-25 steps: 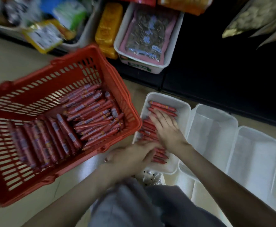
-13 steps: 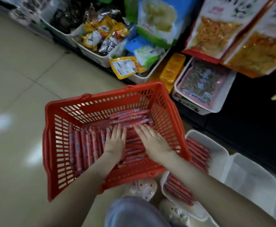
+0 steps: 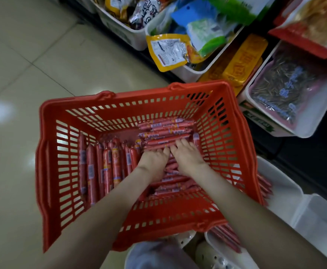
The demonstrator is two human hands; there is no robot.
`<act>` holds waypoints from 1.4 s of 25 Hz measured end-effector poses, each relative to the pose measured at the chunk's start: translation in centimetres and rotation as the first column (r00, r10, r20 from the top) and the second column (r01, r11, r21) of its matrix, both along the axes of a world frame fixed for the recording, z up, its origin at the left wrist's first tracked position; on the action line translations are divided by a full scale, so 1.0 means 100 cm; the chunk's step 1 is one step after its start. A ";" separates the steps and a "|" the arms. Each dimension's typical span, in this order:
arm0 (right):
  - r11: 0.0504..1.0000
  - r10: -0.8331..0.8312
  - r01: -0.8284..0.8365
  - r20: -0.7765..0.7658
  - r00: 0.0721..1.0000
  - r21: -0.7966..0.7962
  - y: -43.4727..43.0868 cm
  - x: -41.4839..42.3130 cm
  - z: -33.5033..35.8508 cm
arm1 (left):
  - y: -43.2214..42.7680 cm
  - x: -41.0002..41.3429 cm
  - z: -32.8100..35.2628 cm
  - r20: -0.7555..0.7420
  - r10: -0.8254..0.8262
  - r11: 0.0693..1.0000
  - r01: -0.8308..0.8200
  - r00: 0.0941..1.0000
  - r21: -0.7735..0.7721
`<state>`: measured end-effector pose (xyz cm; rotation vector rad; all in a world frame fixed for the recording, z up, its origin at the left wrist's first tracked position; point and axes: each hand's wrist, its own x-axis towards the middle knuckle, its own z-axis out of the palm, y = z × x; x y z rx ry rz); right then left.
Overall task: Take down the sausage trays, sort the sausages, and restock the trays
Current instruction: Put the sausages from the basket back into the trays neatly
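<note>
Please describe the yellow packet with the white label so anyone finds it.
Find the red basket on the floor; behind its far rim stands a white bin of snack bags. The yellow packet hangs over that bin's front edge, alone in showing a white printed label.

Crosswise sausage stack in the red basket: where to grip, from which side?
From above, since the basket walls close off every side. The stack lies crosswise in loose round sticks, so probably clamp a bundle by its two ends, not mid-length.

Two bare forearms (image 3: 104, 206), pale grey cloth (image 3: 158, 255) over a knee (blurred), white perforated clogs (image 3: 215, 257) on the feet.
</note>
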<state>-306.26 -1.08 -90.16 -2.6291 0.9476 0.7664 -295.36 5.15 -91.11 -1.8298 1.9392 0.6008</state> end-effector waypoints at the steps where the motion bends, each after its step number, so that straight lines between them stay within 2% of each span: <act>1: 1.000 0.008 -0.008 0.002 1.000 -0.003 0.003 -0.003 0.003 | 0.004 -0.001 0.001 -0.004 0.001 1.000 -0.001 1.000 -0.013; 4: 0.999 -0.022 0.026 0.067 0.997 -0.045 0.011 -0.013 0.028 | 0.007 -0.005 0.029 0.057 -0.038 0.994 0.044 0.998 -0.100; 8: 0.969 -0.038 0.101 0.269 0.963 -0.225 0.016 -0.036 0.090 | 0.004 -0.015 0.101 0.061 -0.097 0.952 0.110 0.993 -0.286; 10: 0.929 -0.026 0.175 0.413 0.911 -0.327 0.021 -0.054 0.121 | 0.005 -0.022 0.137 0.023 -0.156 0.880 0.150 0.987 -0.450; 13: 0.883 -0.026 0.241 0.470 0.882 -0.403 0.029 -0.092 0.166 | 0.008 -0.048 0.174 -0.069 -0.192 0.777 0.109 0.979 -0.620; 15: 0.879 -0.083 0.283 0.462 0.883 -0.383 0.035 -0.132 0.190 | 0.009 -0.083 0.195 -0.104 -0.225 0.760 0.108 0.969 -0.641; 18: 0.890 -0.229 0.366 0.425 0.876 -0.273 0.050 -0.196 0.206 | 0.014 -0.145 0.200 -0.153 -0.316 0.749 0.147 0.936 -0.646; 21: 0.859 -0.352 0.466 0.418 0.837 -0.210 0.070 -0.252 0.178 | 0.023 -0.205 0.174 -0.164 -0.391 0.747 0.208 0.905 -0.631; 26: 0.764 -0.586 0.632 0.271 0.764 -0.128 0.108 -0.307 0.056 | 0.038 -0.263 0.064 -0.209 -0.503 0.779 0.334 0.839 -0.531; 29: 0.754 -0.623 0.652 0.228 0.748 -0.078 0.119 -0.301 0.000 | 0.038 -0.265 -0.001 -0.199 -0.544 0.797 0.429 0.815 -0.425; 33: 0.706 -0.694 0.708 0.190 0.694 -0.005 0.121 -0.293 -0.051 | 0.036 -0.254 -0.052 -0.147 -0.519 0.802 0.421 0.842 -0.423; 35: 0.728 -0.677 0.685 0.162 0.718 0.006 0.124 -0.296 -0.071 | 0.039 -0.249 -0.068 -0.107 -0.529 0.808 0.462 0.842 -0.366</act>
